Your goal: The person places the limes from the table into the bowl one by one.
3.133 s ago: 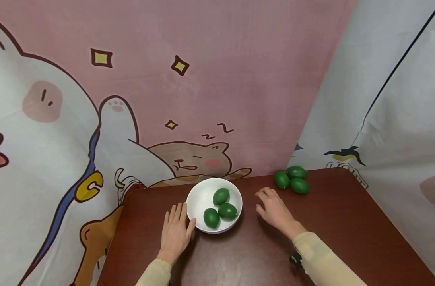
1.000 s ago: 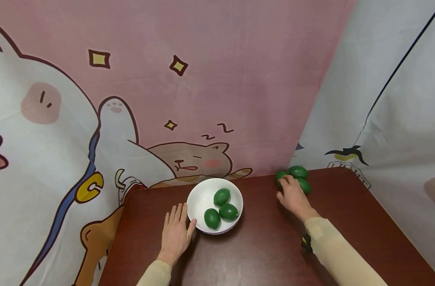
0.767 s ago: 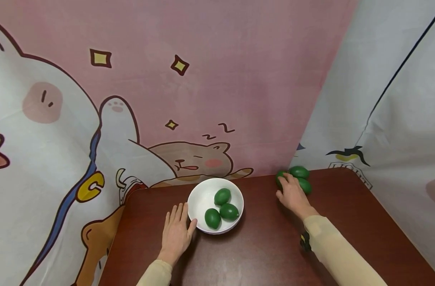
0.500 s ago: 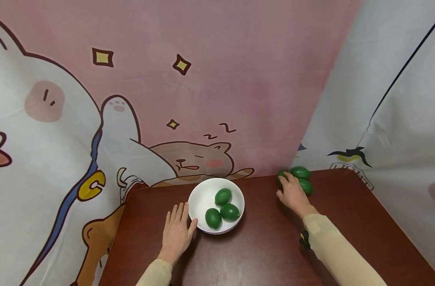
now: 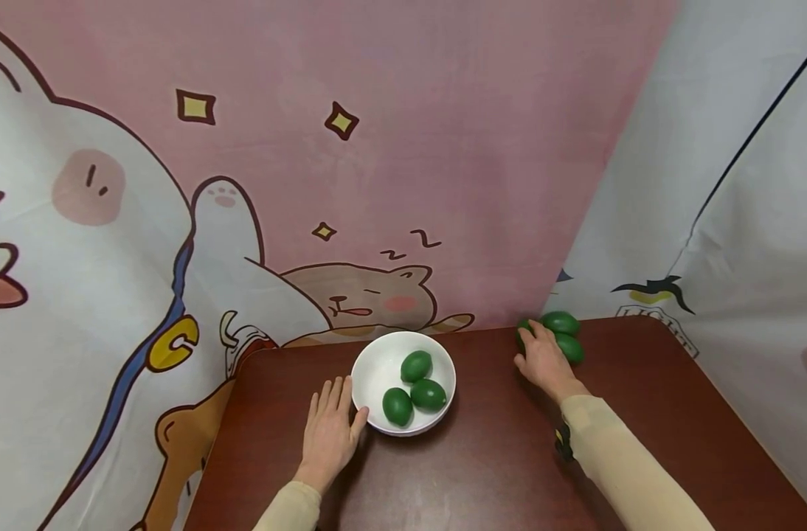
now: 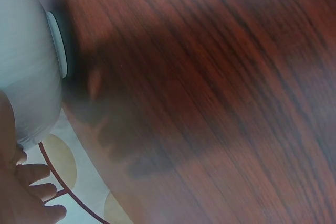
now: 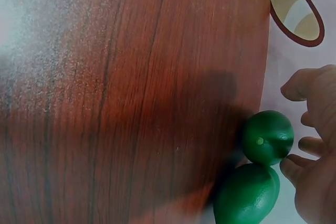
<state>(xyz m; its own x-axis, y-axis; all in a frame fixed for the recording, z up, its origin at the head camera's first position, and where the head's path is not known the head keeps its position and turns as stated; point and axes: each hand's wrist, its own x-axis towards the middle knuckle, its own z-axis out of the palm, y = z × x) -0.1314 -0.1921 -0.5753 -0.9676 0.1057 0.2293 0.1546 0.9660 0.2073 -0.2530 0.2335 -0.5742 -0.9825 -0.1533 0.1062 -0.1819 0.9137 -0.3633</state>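
A white bowl [image 5: 377, 369] stands on the table with three green limes [image 5: 428, 396] in it. My left hand [image 5: 328, 435] lies along the bowl's left side, fingers straight, the thumb at the rim. At the back right is a cluster of three more limes [image 5: 560, 323]. My right hand [image 5: 546, 361] is over this cluster and partly covers the left lime [image 5: 524, 335]. The right wrist view shows the fingers and thumb spread, fingertips close by one lime [image 7: 268, 137], the thumb apart from it. A second lime [image 7: 247, 195] touches that one.
The dark red-brown wooden table [image 5: 430, 479] ends at the back against a pink cartoon wall cloth [image 5: 476, 184]. A pale cloth [image 5: 742, 243] hangs along the right. The cluster of limes sits near the table's back edge.
My right hand has moved right and farther back from beside the bowl to the lime cluster, staying there for the last second. My left hand and the bowl keep their places.
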